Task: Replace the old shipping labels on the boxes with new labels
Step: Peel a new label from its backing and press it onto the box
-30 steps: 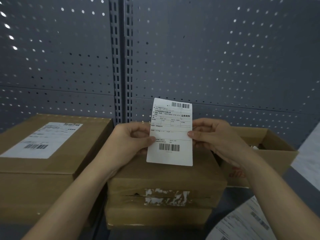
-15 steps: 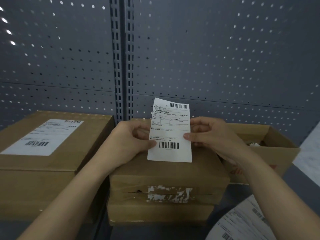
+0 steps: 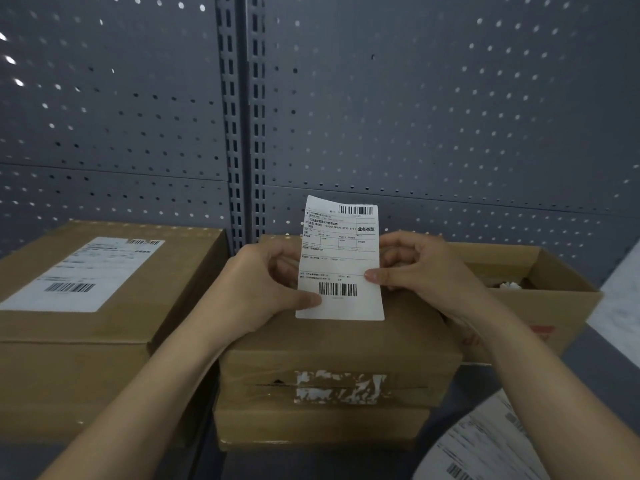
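I hold a white shipping label (image 3: 341, 261) upright above the middle cardboard box (image 3: 343, 348). My left hand (image 3: 258, 289) pinches its lower left edge and my right hand (image 3: 420, 268) pinches its right edge. The label's top left corner curls back. The middle box has torn white label remains (image 3: 339, 388) on its front face and rests on another box (image 3: 318, 426). A larger box (image 3: 114, 306) at the left carries a flat white label (image 3: 86, 273) on its top.
An open cardboard box (image 3: 540, 306) with something white inside stands at the right. A roll of printed labels (image 3: 485, 448) lies at the bottom right. A grey perforated shelf back (image 3: 415, 116) with a slotted upright (image 3: 239, 133) rises right behind the boxes.
The label's top has bent and its top left corner has curled back. My left thumb has slid down to the label's lower left edge.
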`<state>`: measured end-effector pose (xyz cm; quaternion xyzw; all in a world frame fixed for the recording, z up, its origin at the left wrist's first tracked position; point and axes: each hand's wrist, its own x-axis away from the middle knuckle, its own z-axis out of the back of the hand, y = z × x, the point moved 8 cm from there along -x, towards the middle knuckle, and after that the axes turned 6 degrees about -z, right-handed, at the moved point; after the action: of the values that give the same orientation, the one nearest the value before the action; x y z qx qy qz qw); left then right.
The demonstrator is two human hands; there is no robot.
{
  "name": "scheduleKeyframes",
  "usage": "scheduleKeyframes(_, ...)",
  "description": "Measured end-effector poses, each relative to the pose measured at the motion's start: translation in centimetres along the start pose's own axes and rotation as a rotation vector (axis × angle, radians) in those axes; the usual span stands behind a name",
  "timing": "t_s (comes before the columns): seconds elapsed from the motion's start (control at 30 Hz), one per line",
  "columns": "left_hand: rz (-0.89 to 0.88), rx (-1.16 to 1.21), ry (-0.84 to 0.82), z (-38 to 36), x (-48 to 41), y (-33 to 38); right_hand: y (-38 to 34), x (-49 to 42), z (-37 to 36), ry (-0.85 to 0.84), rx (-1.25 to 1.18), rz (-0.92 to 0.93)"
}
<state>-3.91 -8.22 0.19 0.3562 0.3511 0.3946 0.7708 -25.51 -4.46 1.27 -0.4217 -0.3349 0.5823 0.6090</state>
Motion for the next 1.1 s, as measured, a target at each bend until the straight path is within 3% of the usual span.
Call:
scheduleKeyframes(0.87,0.003,-0.132,-0.079,-0.64,-0.26,-0.57,-0.45,0.21,-0.43,0.057,0.229,0.064)
scheduleKeyframes(1.1,0.018,-0.258,-0.058,-0.32,-0.23,-0.84,-0.27,-0.07,-0.33,0.121,0.484,0.047)
